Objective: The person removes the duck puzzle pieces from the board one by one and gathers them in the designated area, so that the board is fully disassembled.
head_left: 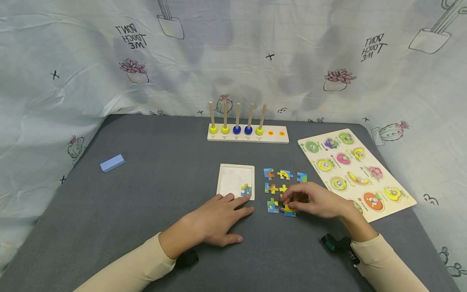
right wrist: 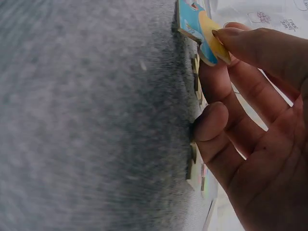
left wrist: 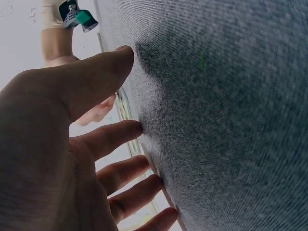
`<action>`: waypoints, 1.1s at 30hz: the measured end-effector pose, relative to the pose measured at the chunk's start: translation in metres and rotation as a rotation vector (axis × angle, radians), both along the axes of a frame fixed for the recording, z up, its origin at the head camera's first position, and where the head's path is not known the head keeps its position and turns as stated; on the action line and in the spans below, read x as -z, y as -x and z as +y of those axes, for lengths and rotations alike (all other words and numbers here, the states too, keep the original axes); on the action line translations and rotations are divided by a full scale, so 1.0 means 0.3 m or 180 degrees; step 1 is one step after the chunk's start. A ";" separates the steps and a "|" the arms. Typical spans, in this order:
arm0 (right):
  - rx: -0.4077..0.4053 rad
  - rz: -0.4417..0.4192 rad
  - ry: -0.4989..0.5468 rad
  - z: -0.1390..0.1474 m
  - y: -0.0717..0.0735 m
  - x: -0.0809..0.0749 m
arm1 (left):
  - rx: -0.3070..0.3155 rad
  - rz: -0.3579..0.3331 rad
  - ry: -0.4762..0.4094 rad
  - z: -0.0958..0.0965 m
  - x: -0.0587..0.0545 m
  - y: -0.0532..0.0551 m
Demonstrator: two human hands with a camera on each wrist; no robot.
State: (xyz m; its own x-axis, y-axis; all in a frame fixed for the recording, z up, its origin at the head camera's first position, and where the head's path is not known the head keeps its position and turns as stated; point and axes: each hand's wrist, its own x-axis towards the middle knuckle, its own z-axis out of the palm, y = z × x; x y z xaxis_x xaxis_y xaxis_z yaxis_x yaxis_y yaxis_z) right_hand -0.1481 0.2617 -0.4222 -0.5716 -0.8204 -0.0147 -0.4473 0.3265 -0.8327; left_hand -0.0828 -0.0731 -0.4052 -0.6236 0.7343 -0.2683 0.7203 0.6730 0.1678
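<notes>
My right hand (head_left: 316,198) pinches a blue-and-yellow jigsaw piece (right wrist: 197,29) between thumb and fingers, low over the grey table. Several other jigsaw pieces (head_left: 272,206) lie in rough rows around it, some partly hidden by the fingers. To their left lies a shallow wooden puzzle tray (head_left: 229,178), with one jigsaw piece (head_left: 246,189) in its near right corner. My left hand (head_left: 221,219) is palm down with fingers spread, fingertips at the tray's near edge. In the left wrist view its thumb and fingers (left wrist: 115,137) point towards the tabletop, holding nothing.
A pegged counting board (head_left: 248,138) with yellow and blue rings stands at the back. A fruit puzzle board (head_left: 337,170) lies at an angle on the right, close beyond my right hand. Far left is a light blue block (head_left: 112,163). Patterned cloth (head_left: 233,52) hangs behind the table.
</notes>
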 end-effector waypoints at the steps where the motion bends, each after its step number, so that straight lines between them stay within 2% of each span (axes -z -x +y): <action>1: 0.0011 0.0024 -0.0004 0.000 0.000 0.003 | 0.0001 0.0005 0.0001 0.000 0.000 0.000; 9: 0.0096 0.0074 -0.0047 -0.001 -0.002 0.012 | 0.0013 0.0069 -0.0011 -0.003 0.005 0.000; 20: 0.0162 0.0302 -0.0060 -0.006 -0.010 0.018 | 0.0039 0.0131 0.0011 -0.003 0.012 0.005; 30: 0.0202 0.0245 -0.0027 -0.012 -0.015 0.011 | 0.0099 0.0180 -0.0124 -0.011 0.020 0.012; 33: 0.0206 0.0304 -0.0044 -0.015 -0.016 0.011 | 0.0129 0.0182 -0.0169 -0.012 0.021 0.015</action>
